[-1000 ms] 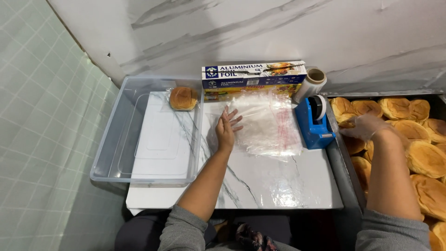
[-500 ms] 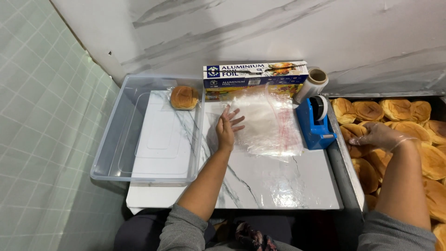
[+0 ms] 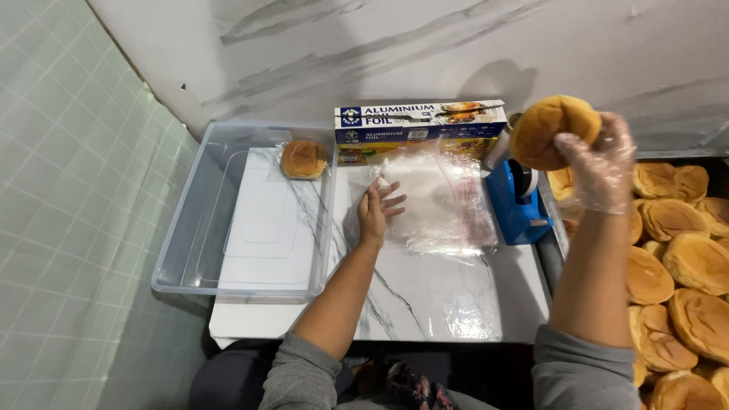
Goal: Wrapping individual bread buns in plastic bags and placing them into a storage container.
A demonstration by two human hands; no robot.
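My right hand point(image 3: 600, 163), in a thin clear glove, holds a round golden bun point(image 3: 550, 129) raised above the blue tape dispenser point(image 3: 516, 201). My left hand point(image 3: 376, 212) lies flat, fingers spread, on the left edge of a stack of clear plastic bags point(image 3: 440, 201) on the marble table point(image 3: 425, 296). A bun wrapped in plastic point(image 3: 304, 159) sits in the far corner of the clear plastic bin point(image 3: 190, 250) at the left.
A long blue box of aluminium foil point(image 3: 421, 121) lies against the marble wall behind the bags. A tray of several loose buns point(image 3: 683, 266) fills the right side. Green tiled floor point(image 3: 68, 190) is on the left.
My right hand has picked a bun out of the tray at the right and lifted it up over the tape dispenser. My left hand has stayed on the bags.
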